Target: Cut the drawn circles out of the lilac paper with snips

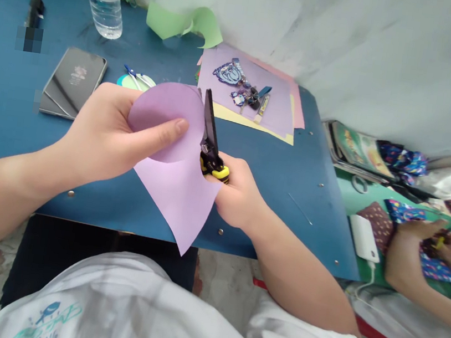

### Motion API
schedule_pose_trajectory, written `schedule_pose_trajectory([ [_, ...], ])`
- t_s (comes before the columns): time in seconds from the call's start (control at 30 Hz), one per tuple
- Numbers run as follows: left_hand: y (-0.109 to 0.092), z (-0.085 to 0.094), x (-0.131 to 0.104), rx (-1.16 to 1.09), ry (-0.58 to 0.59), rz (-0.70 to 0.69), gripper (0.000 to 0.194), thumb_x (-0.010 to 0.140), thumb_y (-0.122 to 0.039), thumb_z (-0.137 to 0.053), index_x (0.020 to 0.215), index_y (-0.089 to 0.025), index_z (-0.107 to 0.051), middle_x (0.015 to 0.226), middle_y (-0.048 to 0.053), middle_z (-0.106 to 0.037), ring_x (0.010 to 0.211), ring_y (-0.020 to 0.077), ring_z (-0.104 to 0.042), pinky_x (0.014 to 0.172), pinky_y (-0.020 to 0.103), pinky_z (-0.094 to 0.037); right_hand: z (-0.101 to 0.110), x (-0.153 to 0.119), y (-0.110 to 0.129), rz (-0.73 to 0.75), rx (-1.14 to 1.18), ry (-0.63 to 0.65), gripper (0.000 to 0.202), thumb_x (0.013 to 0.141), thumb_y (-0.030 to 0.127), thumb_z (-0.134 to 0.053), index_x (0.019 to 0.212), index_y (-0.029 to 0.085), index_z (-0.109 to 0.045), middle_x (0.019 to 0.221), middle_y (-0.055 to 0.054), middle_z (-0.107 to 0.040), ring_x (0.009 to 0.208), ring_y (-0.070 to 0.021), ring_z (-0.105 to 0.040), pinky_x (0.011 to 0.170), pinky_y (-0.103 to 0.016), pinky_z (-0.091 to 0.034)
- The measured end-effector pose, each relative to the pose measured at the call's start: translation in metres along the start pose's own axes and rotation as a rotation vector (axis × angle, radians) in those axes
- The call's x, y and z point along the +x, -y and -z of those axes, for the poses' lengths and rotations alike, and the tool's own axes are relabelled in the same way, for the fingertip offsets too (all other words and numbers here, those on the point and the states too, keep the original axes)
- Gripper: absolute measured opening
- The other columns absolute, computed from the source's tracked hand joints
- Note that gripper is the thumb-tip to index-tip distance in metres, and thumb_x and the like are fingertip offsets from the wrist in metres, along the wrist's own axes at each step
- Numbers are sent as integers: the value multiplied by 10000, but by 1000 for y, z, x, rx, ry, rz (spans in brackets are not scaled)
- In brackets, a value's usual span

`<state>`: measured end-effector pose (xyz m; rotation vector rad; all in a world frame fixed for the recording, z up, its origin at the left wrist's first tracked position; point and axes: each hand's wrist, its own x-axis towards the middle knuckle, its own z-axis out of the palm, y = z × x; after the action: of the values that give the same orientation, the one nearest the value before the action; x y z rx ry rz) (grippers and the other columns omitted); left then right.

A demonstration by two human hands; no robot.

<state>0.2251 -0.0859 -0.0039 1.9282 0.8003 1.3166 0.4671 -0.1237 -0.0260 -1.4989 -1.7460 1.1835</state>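
My left hand pinches a sheet of light purple paper, with the thumb flat on a darker purple paper circle that lies against it. One corner of the sheet hangs down past the table's front edge. In my right hand are scissors with dark blades and yellow-and-black handles. Their blades point away from me and stand at the right edge of the paper, beside the circle. My right fingers are partly hidden behind the paper and handles.
On the blue table are a phone, a water bottle, curled green paper, a drawing compass and stacked coloured sheets with keychains on top. At right, another person's hands work at a green table.
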Motion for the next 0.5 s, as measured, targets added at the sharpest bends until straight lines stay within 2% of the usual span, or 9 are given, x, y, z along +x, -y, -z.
schedule_pose_trajectory([
  [0.23,-1,0,-1,3,8,63,513,974,-335,-844,578,-175,-561,579,-49,-372,518,42,-347,364,161,-203,0,1,0,-4,-4,-4,158,711,423,-571,724,277,-510,692,46,-486,729,-177,-440,689,-377,-350],
  [0.33,-1,1,-2,-2,14,95,496,979,-336,-844,593,-185,-572,590,-49,-390,525,50,-367,379,177,-247,-1,0,0,0,7,-3,172,716,424,-599,713,279,-505,686,45,-486,744,-185,-458,713,-380,-380],
  [0.5,1,2,-3,-13,3,83,519,978,-429,-885,604,-193,-616,589,-43,-418,514,65,-392,376,202,-269,0,-1,0,2,9,-9,177,730,428,-615,717,273,-530,685,44,-505,744,-187,-460,710,-375,-380],
])
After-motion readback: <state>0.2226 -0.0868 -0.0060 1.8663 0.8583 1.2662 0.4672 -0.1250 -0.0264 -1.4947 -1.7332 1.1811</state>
